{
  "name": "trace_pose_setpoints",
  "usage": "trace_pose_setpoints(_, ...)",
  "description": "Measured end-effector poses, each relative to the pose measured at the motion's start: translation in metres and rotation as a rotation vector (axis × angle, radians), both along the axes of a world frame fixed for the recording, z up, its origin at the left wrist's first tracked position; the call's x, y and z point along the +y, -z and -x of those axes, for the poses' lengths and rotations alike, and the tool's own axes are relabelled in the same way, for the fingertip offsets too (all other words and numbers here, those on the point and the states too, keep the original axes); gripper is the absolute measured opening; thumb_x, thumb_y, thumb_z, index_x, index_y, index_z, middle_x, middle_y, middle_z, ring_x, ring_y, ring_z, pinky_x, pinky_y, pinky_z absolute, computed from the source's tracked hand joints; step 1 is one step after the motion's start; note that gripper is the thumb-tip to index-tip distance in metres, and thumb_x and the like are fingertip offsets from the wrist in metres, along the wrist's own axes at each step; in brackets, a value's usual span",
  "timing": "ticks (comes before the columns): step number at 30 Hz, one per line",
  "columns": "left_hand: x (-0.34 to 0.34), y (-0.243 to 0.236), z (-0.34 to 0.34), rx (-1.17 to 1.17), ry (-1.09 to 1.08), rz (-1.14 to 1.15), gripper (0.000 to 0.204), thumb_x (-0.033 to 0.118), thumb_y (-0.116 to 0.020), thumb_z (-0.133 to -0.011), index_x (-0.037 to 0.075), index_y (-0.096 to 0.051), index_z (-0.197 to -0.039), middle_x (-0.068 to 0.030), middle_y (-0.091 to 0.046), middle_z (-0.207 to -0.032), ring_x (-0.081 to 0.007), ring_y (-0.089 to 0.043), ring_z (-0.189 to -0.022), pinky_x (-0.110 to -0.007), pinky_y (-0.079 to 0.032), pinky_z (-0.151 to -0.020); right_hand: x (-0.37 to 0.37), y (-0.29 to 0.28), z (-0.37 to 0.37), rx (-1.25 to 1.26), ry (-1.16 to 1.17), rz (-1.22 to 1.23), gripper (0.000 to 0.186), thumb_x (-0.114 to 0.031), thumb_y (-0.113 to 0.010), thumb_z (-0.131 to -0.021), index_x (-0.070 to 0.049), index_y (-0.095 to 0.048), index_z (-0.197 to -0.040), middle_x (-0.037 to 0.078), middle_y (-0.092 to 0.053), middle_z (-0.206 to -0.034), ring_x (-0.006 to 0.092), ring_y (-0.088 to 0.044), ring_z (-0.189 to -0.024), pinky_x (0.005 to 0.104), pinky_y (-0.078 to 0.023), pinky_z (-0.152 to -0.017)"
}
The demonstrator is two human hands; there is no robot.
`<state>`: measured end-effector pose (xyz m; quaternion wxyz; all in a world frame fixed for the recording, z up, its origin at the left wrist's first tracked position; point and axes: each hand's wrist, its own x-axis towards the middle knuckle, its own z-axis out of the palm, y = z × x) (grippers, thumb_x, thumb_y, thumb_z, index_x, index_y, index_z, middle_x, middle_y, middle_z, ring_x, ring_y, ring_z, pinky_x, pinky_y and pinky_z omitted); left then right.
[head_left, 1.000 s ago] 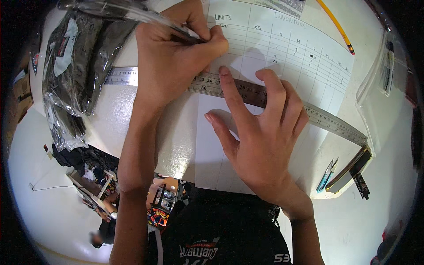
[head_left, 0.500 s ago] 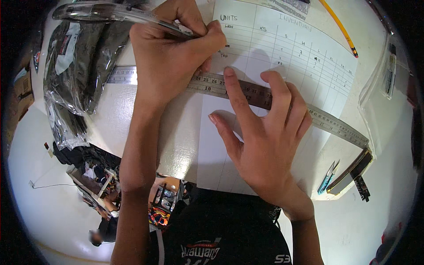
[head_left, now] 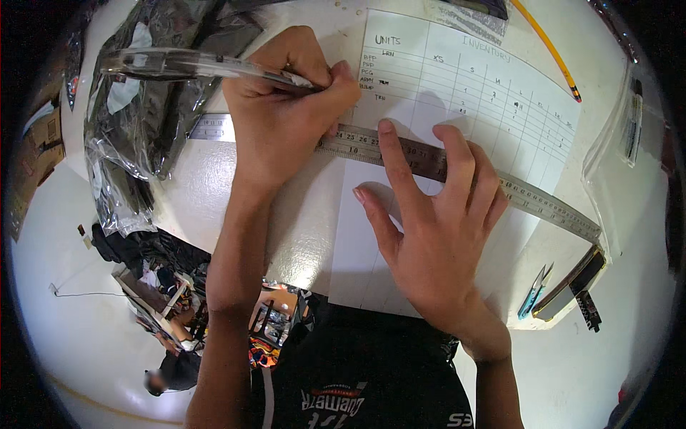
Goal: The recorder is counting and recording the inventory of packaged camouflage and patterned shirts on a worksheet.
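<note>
Bag with dark contents lies leftmost on my view of the desk. My left hand pinches a clear pen, long axis pointing right toward the paper, tip hidden. Just below, a ruler slopes down rightward, touched by my right hand, fingers spread, nearer its right end than my left.

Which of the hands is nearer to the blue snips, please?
Right. The right hand, fingers on the ruler, is up and left of the snips. The left hand, holding the pen, is much farther up and left.
</note>
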<state>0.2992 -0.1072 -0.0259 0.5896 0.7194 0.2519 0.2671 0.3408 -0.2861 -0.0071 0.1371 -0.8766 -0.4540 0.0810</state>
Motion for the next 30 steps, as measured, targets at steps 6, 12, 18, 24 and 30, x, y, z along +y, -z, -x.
trace_pose_setpoints(6,0.004,-0.003,-0.005,0.048,-0.008,0.056,0.033,-0.011,-0.065,-0.077,0.006,-0.042,-0.061,0.0034,-0.047,-0.053,-0.0018,-0.047,-0.046,-0.021,-0.035,-0.041,0.001,0.001,0.003,0.010,-0.001,0.020,0.053,-0.044,-0.069,-0.084,-0.028,-0.059,-0.134,0.012,-0.039,-0.135,0.0341,-0.036,-0.119,0.0485,-0.030,-0.094)
trace_pose_setpoints(12,0.003,0.002,0.000,0.017,0.023,-0.071,0.033,-0.011,-0.062,-0.078,0.006,-0.040,-0.060,0.0038,-0.045,-0.054,-0.0021,-0.046,-0.049,-0.022,-0.035,-0.042,0.004,-0.004,0.002,0.015,-0.002,0.031,0.053,-0.043,-0.069,-0.084,-0.027,-0.058,-0.134,0.013,-0.039,-0.136,0.0354,-0.037,-0.118,0.0494,-0.031,-0.094)
trace_pose_setpoints(18,-0.002,-0.005,-0.006,0.006,-0.031,0.222,0.029,-0.007,-0.067,-0.083,0.004,-0.045,-0.067,-0.0002,-0.050,-0.054,-0.0053,-0.051,-0.048,-0.021,-0.038,-0.043,0.002,-0.007,0.001,0.005,-0.011,0.033,0.057,-0.043,-0.068,-0.085,-0.024,-0.056,-0.137,0.016,-0.039,-0.135,0.0373,-0.040,-0.116,0.0511,-0.033,-0.091)
trace_pose_setpoints(24,-0.002,-0.006,-0.003,0.024,-0.039,0.394,0.026,-0.005,-0.067,-0.085,0.003,-0.048,-0.070,-0.0043,-0.057,-0.061,-0.0071,-0.054,-0.048,-0.021,-0.042,-0.043,0.001,-0.004,0.004,-0.011,-0.023,0.016,0.058,-0.043,-0.067,-0.085,-0.024,-0.054,-0.138,0.017,-0.038,-0.134,0.0373,-0.040,-0.116,0.0506,-0.033,-0.091)
trace_pose_setpoints(30,-0.001,0.003,-0.003,0.019,-0.031,0.152,0.035,-0.011,-0.065,-0.077,0.005,-0.038,-0.060,0.0013,-0.043,-0.059,-0.0037,-0.045,-0.049,-0.024,-0.032,-0.044,0.003,-0.003,0.004,-0.043,-0.035,0.035,0.058,-0.044,-0.066,-0.086,-0.025,-0.053,-0.139,0.017,-0.038,-0.134,0.0373,-0.039,-0.117,0.0503,-0.033,-0.091)
